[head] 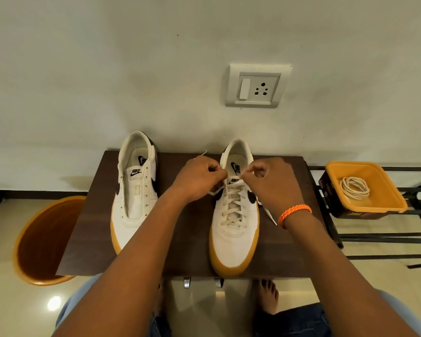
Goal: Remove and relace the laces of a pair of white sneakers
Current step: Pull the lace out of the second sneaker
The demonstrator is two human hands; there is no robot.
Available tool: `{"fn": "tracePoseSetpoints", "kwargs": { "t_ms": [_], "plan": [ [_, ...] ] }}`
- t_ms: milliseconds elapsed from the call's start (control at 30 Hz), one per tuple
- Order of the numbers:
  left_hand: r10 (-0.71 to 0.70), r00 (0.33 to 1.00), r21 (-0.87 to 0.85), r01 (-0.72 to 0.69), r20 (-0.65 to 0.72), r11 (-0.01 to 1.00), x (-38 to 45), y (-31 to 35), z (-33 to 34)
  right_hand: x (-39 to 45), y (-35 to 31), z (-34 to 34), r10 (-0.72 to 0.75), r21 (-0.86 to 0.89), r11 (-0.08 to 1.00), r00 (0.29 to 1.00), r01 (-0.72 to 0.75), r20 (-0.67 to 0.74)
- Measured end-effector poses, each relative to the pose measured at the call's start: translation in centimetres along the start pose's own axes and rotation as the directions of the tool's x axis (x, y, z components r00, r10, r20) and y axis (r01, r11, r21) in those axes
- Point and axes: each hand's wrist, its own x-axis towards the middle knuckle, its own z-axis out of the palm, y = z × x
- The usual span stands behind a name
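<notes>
The left sneaker [134, 198] and right sneaker [235, 215] are white with black swooshes and gum-yellow soles; the surface [192, 239] is dark brown woodgrain; the tub [365, 188] is orange, its coiled lace [354, 188] cream; the wristband [293, 214] bright orange.

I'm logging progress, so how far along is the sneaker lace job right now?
Done: the left sneaker has bare eyelets, and a coiled lace lies in the orange tub. In hand: the left hand and right hand pinch lace ends atop the laced right sneaker. Left: relacing the bare sneaker.
</notes>
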Motion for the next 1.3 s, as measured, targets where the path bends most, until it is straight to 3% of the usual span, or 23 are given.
{"fn": "tracePoseSetpoints", "kwargs": {
  "t_ms": [200,333,433,533,633,767,900,1133,1300],
  "plan": [
    [0.012,1.000,-0.022,-0.011,0.015,1.000,0.0,-0.2,0.0,-0.7,-0.6,2.2,-0.128,-0.282,0.945,0.981,0.165,0.142],
    [0.009,1.000,0.040,-0.009,0.004,0.999,0.2,-0.5,0.0,-0.3,-0.6,1.2,-0.076,-0.198,0.975,0.991,0.097,0.112],
    [0.004,1.000,0.070,-0.004,0.000,0.998,0.2,-0.5,-0.1,0.1,-0.4,-0.4,-0.004,-0.063,0.998,1.000,0.004,0.005],
    [0.017,1.000,0.079,-0.016,-0.010,0.997,0.1,-0.2,0.0,0.2,0.0,-0.9,-0.029,-0.030,0.999,0.995,0.026,-0.097],
    [0.028,1.000,0.043,-0.028,-0.002,0.999,0.1,-0.3,0.0,-0.2,-0.6,0.2,-0.130,-0.064,0.990,0.991,0.127,-0.039],
    [0.043,0.999,0.030,-0.044,0.012,0.999,0.1,-0.4,-0.1,-0.6,-0.8,2.1,-0.132,-0.272,0.950,0.987,0.151,0.088],
    [0.041,0.999,0.027,-0.042,0.029,0.999,0.2,-0.5,-0.1,-0.4,-0.7,1.7,-0.115,-0.272,0.951,0.986,0.145,0.123],
    [0.028,0.999,0.040,-0.029,0.026,0.999,0.1,-0.3,-0.1,0.7,0.4,-1.1,-0.048,-0.182,0.983,0.997,0.036,-0.063],
    [0.042,0.999,0.030,-0.043,0.027,0.999,0.2,-0.4,-0.1,0.1,-0.3,1.2,-0.150,-0.210,0.966,0.988,0.151,0.018]
  ]
}}
